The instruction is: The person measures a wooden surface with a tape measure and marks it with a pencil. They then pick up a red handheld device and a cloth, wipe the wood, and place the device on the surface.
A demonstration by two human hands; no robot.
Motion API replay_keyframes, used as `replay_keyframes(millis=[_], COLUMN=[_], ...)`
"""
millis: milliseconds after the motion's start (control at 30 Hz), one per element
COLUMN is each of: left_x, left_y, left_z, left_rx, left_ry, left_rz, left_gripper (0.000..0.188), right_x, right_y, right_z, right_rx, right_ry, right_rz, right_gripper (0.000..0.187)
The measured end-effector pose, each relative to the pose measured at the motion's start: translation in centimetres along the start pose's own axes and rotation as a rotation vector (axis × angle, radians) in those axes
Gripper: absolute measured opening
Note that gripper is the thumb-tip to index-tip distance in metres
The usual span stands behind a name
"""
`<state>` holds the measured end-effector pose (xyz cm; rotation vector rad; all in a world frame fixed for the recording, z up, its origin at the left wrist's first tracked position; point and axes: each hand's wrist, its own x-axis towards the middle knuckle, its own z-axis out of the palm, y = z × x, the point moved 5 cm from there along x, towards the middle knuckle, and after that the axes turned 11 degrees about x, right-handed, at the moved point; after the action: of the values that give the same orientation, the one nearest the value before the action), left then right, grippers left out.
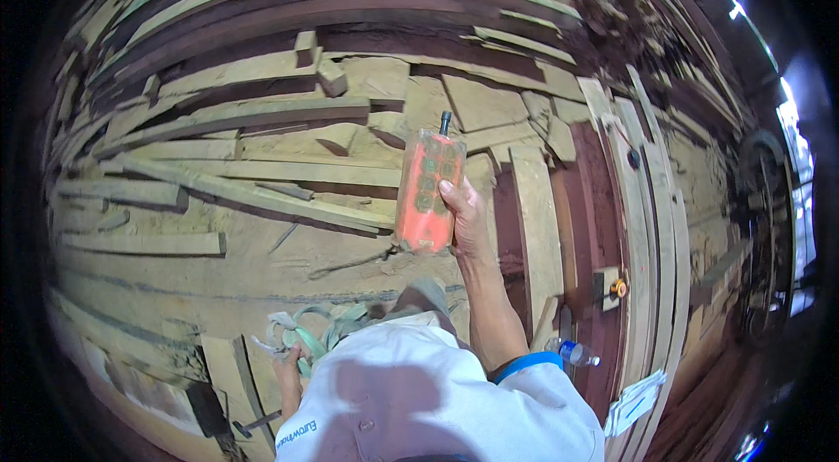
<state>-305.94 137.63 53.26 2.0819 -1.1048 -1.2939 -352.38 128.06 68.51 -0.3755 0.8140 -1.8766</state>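
Observation:
In front of my body, my right hand (465, 215) grips an orange remote control (426, 222) with a short black antenna at its top. The thumb lies over the dark push buttons on its face, which look smudged under a clear cover. Low on the left, my left hand (288, 372) is closed around a bunched pale green and white strap (328, 331). Part of that hand is hidden by the strap, and the shirt covers much of the arm.
Sawn timber beams (306, 169) lie scattered ahead on dusty ground. Long planks (651, 226) run along my right, with a plastic bottle (575, 352), papers (635, 402) and a small orange-yellow object (620, 288) on or beside them. A hammer-like tool (255, 423) lies at lower left.

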Motion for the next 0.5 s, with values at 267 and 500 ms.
replay_keyframes(millis=[267, 500], left_x=[3.0, 1.2], left_y=[-3.8, -3.2], left_z=[-5.6, -2.5], left_rx=[-0.364, -0.523], left_ry=[0.307, 0.461], left_rz=[-0.230, -0.287], left_gripper=[0.037, 0.033], right_x=[4.0, 7.7], right_y=[7.6, 14.5], right_z=[10.8, 15.6], right_rx=[-1.096, -1.663], right_ry=[-0.461, -1.402], right_rz=[-0.372, -0.899], right_gripper=[0.050, 0.044])
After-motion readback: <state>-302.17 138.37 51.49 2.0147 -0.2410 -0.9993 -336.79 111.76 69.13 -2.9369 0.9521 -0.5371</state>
